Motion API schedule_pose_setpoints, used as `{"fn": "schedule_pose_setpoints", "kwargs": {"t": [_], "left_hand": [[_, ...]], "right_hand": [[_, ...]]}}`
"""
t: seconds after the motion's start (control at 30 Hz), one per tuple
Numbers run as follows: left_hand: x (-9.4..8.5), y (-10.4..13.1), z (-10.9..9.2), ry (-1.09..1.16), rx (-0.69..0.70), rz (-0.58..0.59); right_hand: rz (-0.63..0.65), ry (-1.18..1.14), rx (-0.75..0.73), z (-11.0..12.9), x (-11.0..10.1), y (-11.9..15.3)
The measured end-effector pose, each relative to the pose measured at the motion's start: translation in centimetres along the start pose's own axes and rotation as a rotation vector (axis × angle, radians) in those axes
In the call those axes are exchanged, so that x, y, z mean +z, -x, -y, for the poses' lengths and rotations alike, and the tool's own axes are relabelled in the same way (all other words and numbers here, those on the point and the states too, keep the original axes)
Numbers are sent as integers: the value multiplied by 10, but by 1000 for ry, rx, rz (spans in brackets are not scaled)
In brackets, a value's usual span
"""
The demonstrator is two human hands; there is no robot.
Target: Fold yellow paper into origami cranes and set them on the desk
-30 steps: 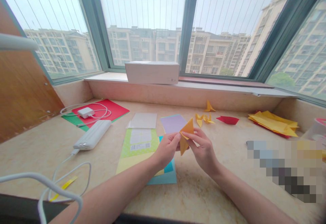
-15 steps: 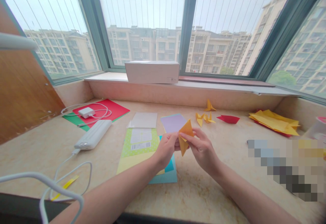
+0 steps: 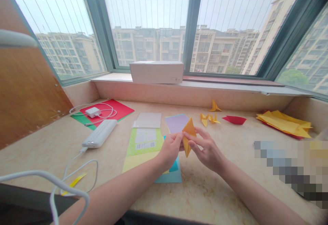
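A piece of folded orange paper (image 3: 189, 128), pointed at top and bottom, is held up over the counter. My left hand (image 3: 170, 151) pinches its left edge between thumb and fingers. On the opposite side, my right hand (image 3: 210, 151) has its fingertips on the paper, some of them hidden behind it. Beyond my hands lie small folded yellow paper figures (image 3: 204, 120), with one more yellow figure (image 3: 214, 106) standing farther back. A folded red paper piece (image 3: 234, 120) rests to their right.
Under my forearms are a green paper packet (image 3: 130, 146) and coloured sheets, with a purple sheet (image 3: 176, 122) behind. To the left sit a white power strip (image 3: 100, 134), cables and red paper (image 3: 123, 107). Yellow sheets (image 3: 284, 121) are piled right. A white box (image 3: 156, 73) stands on the sill.
The view has shifted slightly, so the counter's things appear farther right. My right fingers have moved a little on the orange paper, with its lower part turned slightly narrower.
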State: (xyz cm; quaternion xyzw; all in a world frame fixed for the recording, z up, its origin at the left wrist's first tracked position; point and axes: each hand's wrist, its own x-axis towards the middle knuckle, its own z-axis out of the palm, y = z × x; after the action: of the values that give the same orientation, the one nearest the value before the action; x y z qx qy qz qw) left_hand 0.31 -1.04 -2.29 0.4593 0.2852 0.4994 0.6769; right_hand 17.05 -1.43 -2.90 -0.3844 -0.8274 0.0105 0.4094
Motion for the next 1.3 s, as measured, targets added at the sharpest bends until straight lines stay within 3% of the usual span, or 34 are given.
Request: {"fn": "schedule_pose_setpoints", "kwargs": {"t": [0.23, 0.43, 0.53, 0.77, 1.03, 1.3], "left_hand": [[0, -3, -1, -7, 8, 8], [-2, -6, 0, -53, 62, 19], [-4, -6, 0, -71, 70, 38], [-6, -6, -3, -121, 91, 37], [-1, -6, -12, -294, 130, -43], [4, -11, -12, -255, 82, -64]], "right_hand": [[-71, -305, 117, 4, 6, -6], [-200, -784, 428, 8, 9, -11], [-229, -895, 509, 8, 9, -13], [-235, -813, 537, 10, 6, -16], [-215, -400, 427, 5, -3, -19], [-280, -441, 413, 6, -9, -20]]}}
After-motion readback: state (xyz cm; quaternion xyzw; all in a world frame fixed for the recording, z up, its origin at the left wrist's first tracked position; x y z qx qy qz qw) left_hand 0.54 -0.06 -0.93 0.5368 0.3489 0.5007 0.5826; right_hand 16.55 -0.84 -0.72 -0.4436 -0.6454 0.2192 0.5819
